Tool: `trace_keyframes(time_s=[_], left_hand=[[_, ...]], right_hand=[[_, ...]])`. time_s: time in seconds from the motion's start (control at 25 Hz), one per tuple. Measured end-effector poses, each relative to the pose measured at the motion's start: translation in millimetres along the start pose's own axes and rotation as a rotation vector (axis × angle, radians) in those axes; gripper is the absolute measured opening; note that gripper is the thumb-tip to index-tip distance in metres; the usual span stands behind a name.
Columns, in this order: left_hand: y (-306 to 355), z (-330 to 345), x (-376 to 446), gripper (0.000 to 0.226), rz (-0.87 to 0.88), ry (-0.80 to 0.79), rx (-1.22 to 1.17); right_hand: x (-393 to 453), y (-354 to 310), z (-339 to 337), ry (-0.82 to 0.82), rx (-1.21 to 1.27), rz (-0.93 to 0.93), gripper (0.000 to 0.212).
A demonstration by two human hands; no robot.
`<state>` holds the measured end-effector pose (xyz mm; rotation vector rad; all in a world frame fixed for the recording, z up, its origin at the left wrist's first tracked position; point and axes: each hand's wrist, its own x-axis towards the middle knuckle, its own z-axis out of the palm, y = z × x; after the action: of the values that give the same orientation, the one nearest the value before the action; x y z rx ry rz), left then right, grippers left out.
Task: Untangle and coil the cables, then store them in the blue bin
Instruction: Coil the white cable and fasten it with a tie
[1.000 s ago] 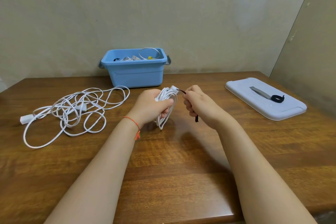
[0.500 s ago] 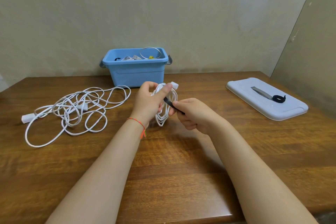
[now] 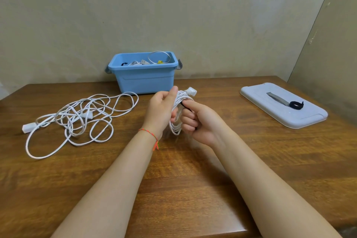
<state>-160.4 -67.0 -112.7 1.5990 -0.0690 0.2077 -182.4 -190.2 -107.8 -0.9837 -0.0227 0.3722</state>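
- The bench (image 3: 193,189) is dark brown wood with a glossy, streaked grain and a rounded near edge; it stands against a plain beige wall (image 3: 173,15) with a faintly mottled finish, and a second wall meets it at a corner on the far right.
- The left hand (image 3: 162,110) holds a coiled white cable (image 3: 178,114) above the bench, its grip clamped round the bundle of smooth, thin loops; a blocky white plug (image 3: 191,91) sticks out at the top of the coil, just above the fingers.
- The right hand (image 3: 197,121) sits right beside the left, touching the coil, fingers curled, its grip pinched on a thin black strap (image 3: 185,105) that crosses the loops.
- Well to the left of the left hand lies a tangled white cable (image 3: 77,120), loose flat loops spread on the wood, with a white boxy end at its far left.
- Beyond both hands, against the wall, stands the blue bin (image 3: 144,77), smooth rectangular plastic with grey side latches; white cables and something yellow lie inside.
- Well to the right of the right hand lies a pale, rounded-corner lid (image 3: 301,118), flat on the bench, carrying a grey strip and a rolled black strap (image 3: 295,104).
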Motion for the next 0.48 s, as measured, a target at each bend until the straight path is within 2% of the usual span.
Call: trace_keyframes(time_s=[0.08, 0.2, 0.32, 0.4, 0.48], left_hand=[[0.4, -0.6, -1.8, 0.031, 0.019, -0.041, -0.034], [2.0, -1.9, -3.7, 0.021, 0.055, -0.074, -0.055], [3.0, -2.7, -4.7, 0.019, 0.104, -0.043, -0.091], [0.9, -2.8, -4.0, 0.014, 0.129, 0.017, -0.074], [-1.3, -3.2, -3.1, 0.008, 0.135, 0.056, -0.028]], right_hand=[[-1.8, -0.5, 1.3, -0.013, -0.012, 0.012, 0.036], [-1.7, -2.3, 0.0, -0.003, -0.002, 0.027, 0.026], [-0.1, -3.8, -3.3, -0.005, -0.005, 0.031, 0.018], [-1.2, -5.5, -5.2, -0.001, -0.113, -0.006, 0.014], [-2.6, -6.8, -6.3, 0.071, -0.327, -0.081, 0.018]])
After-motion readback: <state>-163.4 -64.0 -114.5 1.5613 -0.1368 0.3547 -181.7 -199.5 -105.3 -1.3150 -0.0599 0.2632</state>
